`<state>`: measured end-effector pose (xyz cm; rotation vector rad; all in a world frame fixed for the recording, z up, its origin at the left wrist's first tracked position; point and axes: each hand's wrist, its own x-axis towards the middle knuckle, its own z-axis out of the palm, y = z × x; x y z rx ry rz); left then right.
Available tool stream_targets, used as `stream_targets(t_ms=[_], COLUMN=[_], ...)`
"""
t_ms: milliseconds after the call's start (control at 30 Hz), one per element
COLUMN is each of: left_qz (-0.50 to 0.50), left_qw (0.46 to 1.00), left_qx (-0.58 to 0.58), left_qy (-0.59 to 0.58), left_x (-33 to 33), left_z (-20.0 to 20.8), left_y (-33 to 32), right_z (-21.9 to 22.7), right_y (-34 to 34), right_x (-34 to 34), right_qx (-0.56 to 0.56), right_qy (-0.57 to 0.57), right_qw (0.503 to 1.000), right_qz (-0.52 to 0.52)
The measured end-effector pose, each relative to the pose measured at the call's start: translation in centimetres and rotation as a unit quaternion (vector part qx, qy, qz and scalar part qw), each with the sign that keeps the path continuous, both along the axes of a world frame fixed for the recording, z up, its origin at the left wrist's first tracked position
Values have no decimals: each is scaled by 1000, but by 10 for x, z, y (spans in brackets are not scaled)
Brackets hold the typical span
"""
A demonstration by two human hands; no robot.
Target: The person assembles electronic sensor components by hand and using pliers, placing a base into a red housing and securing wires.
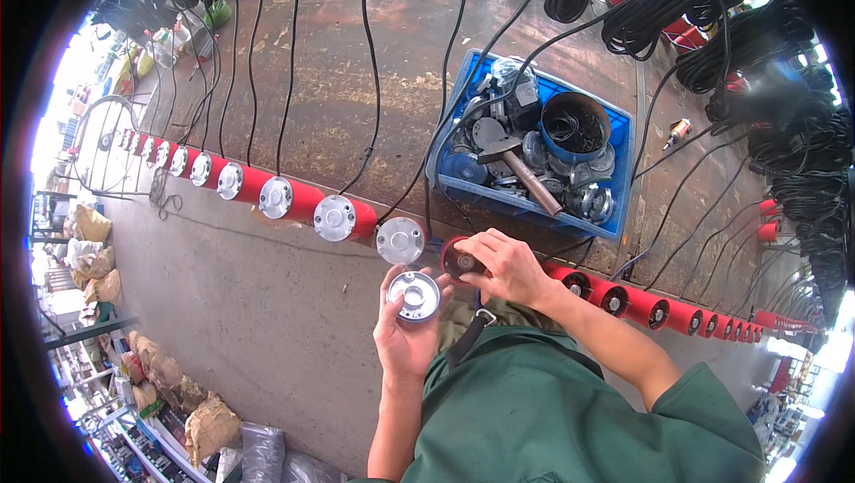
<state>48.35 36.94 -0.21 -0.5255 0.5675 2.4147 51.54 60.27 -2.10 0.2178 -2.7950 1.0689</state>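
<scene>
My left hand [406,340] is closed round the rim of a round silver metal end cap [415,297], its hollow inner side facing up. Just to the right, my right hand [509,267] grips the end of a red cylinder [456,257] at the bench edge, whose open end shows a dark inside. Directly beyond the held cap, a silver cap [401,241] covers the end of the neighbouring cylinder. Farther left, red cylinders [356,217] lie in a row with silver caps on their ends. To the right, several red cylinders [637,305] show open, dark ends.
A blue crate [525,216] on the wooden bench [338,64] holds metal caps, a hammer [530,180] and a round tin [576,122] of small dark parts. An orange-handled tool [679,131] lies farther right. Black cables run from the cylinders to coiled bundles [686,6].
</scene>
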Motion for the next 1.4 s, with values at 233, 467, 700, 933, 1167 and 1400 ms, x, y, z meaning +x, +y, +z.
stream_targets(t_ms=[233, 467, 700, 933, 1167, 1400], left_qz=[-3, -11, -13, -16, -55, -234], left_qw=[1000, 999, 999, 999, 993, 938], left_qx=[1, -24, -28, -24, -105, -245], left_qy=[0, 22, 19, 18, 14, 70], left_x=[2, 3, 3, 5, 26, 44], left_z=[0, 0, 1, 2, 3, 25], left_y=[1, -1, -1, 1, 11, 17], right_z=[-3, -6, -5, 21, 55, 68], right_y=[2, 1, 1, -8, -37, -27], right_x=[4, 2, 2, 7, 30, 50], right_qx=[-20, -17, -21, -8, 20, -41], right_qy=[8, 8, -4, 48, 81, -60], right_qw=[1000, 1000, 1000, 998, 996, 994], right_qz=[1, -3, 1, -34, 25, -81])
